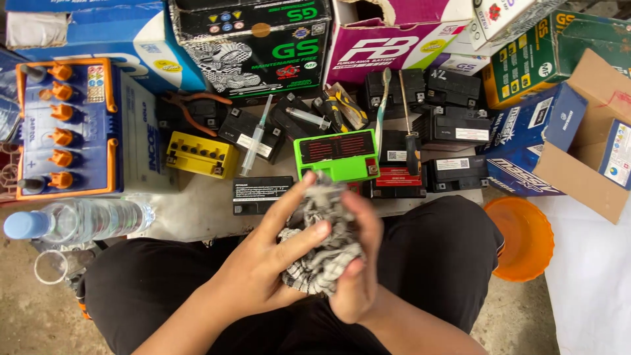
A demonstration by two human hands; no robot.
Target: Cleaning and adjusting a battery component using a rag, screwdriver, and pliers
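Observation:
Both my hands are bunched around a grey-and-white checked rag (325, 253) held over my lap. My left hand (266, 260) grips it from the left with the thumb across the cloth. On the rag's right side, my right hand (360, 263) closes its fingers around the cloth. Just beyond the hands, a small battery with a bright green top (336, 154) sits on the floor among several black small batteries (453, 125). A black flat battery (259, 195) lies right above my left hand.
A yellow-topped battery (199, 154), a syringe (255, 139), pliers (190, 105), a screwdriver (409, 135) and a toothbrush (381, 108) lie among the batteries. At left stand a large blue-and-white battery with orange caps (66, 128) and a water bottle (79, 220). Cardboard boxes line the back; an orange bowl (526, 236) sits right.

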